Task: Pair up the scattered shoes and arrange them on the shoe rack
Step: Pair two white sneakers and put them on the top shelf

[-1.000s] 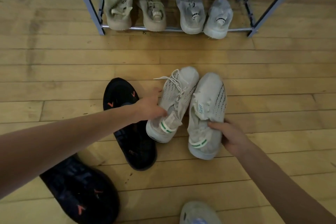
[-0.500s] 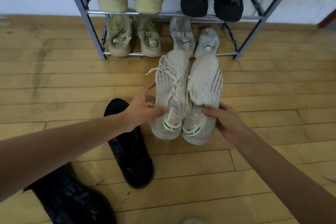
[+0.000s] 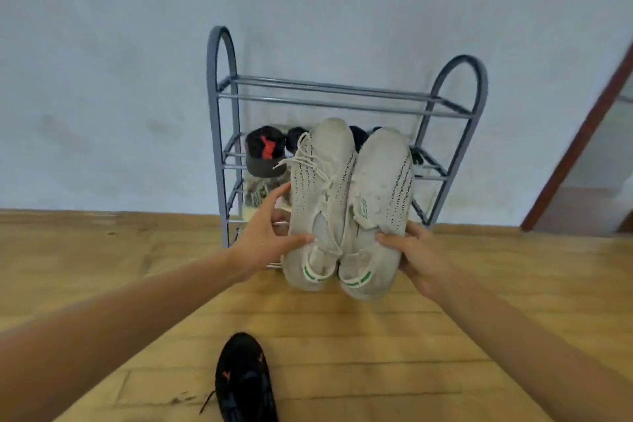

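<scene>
I hold a pair of white knit sneakers with green heel marks side by side in the air, toes pointing away, in front of the grey metal shoe rack (image 3: 219, 134). My left hand (image 3: 265, 233) grips the left white sneaker (image 3: 318, 189) at its side, thumb across the collar. The right white sneaker (image 3: 380, 195) is gripped at its outer side by my right hand (image 3: 421, 257). The rack's top shelf (image 3: 329, 94) is bare. A black shoe with a red mark (image 3: 265, 151) sits on the shelf below. The held pair hides the lower shelves.
A black sneaker with orange marks (image 3: 245, 380) lies on the wooden floor (image 3: 376, 353) near the bottom edge, between my arms. The rack stands against a pale wall (image 3: 137, 79). A dark brown door frame (image 3: 579, 147) rises at the right.
Both hands have lifted the white pair off the floor and up toward the rack. My view has tilted up, so the whole rack and the wall now show.
</scene>
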The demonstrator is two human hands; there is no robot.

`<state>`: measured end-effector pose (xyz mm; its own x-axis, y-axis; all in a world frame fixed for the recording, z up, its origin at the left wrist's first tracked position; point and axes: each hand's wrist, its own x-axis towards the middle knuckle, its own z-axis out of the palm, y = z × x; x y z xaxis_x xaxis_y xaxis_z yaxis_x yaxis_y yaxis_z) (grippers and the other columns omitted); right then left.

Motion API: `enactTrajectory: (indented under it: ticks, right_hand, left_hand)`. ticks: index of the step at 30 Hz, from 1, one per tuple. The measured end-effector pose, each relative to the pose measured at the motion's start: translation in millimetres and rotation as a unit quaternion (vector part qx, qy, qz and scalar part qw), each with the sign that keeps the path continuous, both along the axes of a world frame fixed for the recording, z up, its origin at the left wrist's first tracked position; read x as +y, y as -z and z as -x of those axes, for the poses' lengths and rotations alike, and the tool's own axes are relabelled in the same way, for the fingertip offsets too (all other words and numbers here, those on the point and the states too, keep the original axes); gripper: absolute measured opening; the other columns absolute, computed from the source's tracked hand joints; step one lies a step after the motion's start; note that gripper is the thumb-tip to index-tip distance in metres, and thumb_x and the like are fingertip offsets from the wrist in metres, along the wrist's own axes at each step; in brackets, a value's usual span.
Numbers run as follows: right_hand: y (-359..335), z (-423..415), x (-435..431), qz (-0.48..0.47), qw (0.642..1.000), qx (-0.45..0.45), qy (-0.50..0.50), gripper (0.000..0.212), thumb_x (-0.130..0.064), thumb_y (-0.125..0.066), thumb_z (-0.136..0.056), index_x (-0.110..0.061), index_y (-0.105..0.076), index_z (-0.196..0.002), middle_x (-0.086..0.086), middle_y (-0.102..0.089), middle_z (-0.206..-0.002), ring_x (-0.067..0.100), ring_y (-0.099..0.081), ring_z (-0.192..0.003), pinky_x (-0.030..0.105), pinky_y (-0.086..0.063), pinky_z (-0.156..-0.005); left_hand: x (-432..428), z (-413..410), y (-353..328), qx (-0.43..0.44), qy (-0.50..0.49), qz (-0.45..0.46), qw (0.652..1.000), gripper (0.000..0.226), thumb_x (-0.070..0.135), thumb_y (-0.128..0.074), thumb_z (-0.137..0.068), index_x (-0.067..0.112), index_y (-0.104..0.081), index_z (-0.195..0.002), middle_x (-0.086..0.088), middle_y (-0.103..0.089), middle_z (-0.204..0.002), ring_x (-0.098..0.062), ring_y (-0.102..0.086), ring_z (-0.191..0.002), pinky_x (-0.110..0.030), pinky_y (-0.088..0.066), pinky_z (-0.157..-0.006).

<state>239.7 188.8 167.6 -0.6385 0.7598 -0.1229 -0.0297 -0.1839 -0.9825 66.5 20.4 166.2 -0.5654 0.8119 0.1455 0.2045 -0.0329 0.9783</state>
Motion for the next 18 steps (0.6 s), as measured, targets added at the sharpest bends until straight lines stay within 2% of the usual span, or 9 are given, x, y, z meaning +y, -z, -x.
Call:
enactTrajectory:
  ticks: [2,5,7,9,12,15,18]
  right_hand:
    - [-19,-2,-8,-0.007,1.0,0.02,-0.007,0.047,0.007,-0.066,-0.079,-0.01,-0.057,-0.122,0.004,-0.069,-0.102,0.021,-0.065,-0.091,0.032,-0.055,-0.072]
    - [-39,-5,-19,-0.013,0.999,0.036,-0.018,0.036,0.007,-0.066,-0.079,-0.014,-0.06,-0.107,0.003,-0.069,-0.095,0.018,-0.066,-0.085,0.023,-0.057,-0.059]
    - [-46,-4,-23,-0.013,0.999,0.04,-0.019,0.033,0.008,-0.066,-0.079,-0.015,-0.06,-0.101,0.003,-0.069,-0.094,0.017,-0.066,-0.084,0.022,-0.056,-0.056]
    - [-56,1,-24,-0.015,0.999,0.044,-0.02,0.031,0.008,-0.066,-0.079,-0.014,-0.06,-0.1,0.003,-0.068,-0.094,0.017,-0.065,-0.084,0.024,-0.056,-0.06]
    - [-85,18,-15,-0.046,0.998,0.041,-0.018,0.038,0.005,-0.067,-0.079,-0.008,-0.059,-0.114,0.004,-0.068,-0.096,0.019,-0.064,-0.085,0.027,-0.056,-0.067]
    - [-129,51,9,-0.085,0.995,0.046,-0.025,0.048,0.004,-0.07,-0.078,0.0,-0.056,-0.123,0.011,-0.067,-0.109,0.021,-0.066,-0.088,0.024,-0.058,-0.066]
    - [-175,93,37,-0.102,0.993,0.05,-0.026,0.075,0.005,-0.073,-0.074,-0.003,-0.039,-0.14,0.016,-0.059,-0.128,0.027,-0.063,-0.102,0.035,-0.055,-0.077]
  left_hand:
    - [-8,-2,-19,0.013,-0.004,-0.016,1.0,0.09,0.004,-0.076,-0.074,0.035,-0.027,-0.143,-0.008,-0.063,-0.112,-0.022,-0.07,-0.087,-0.025,-0.058,-0.064]
    - [-19,-4,-38,0.029,-0.004,-0.029,0.999,0.089,0.004,-0.076,-0.075,0.035,-0.029,-0.143,-0.008,-0.063,-0.11,-0.016,-0.071,-0.079,-0.022,-0.058,-0.062]
    - [-23,-4,-46,0.03,-0.009,-0.032,0.999,0.085,0.002,-0.075,-0.075,0.036,-0.031,-0.139,-0.008,-0.063,-0.104,-0.007,-0.07,-0.07,-0.02,-0.057,-0.059]
    - [-25,0,-56,0.027,-0.011,-0.034,0.999,0.083,0.001,-0.075,-0.075,0.039,-0.032,-0.136,-0.005,-0.065,-0.1,-0.006,-0.07,-0.07,-0.019,-0.056,-0.059]
    - [-16,20,-83,0.018,-0.023,-0.041,0.999,0.077,0.0,-0.075,-0.075,0.037,-0.037,-0.132,-0.004,-0.067,-0.095,-0.015,-0.068,-0.079,-0.025,-0.056,-0.064]
    - [8,51,-125,0.007,-0.056,-0.059,0.997,0.06,-0.002,-0.074,-0.075,0.024,-0.045,-0.121,-0.007,-0.069,-0.095,-0.017,-0.067,-0.075,-0.027,-0.055,-0.058]
    - [34,87,-166,-0.002,-0.092,-0.08,0.993,0.043,0.0,-0.073,-0.077,0.014,-0.052,-0.111,-0.009,-0.068,-0.089,-0.016,-0.065,-0.069,-0.021,-0.054,-0.049]
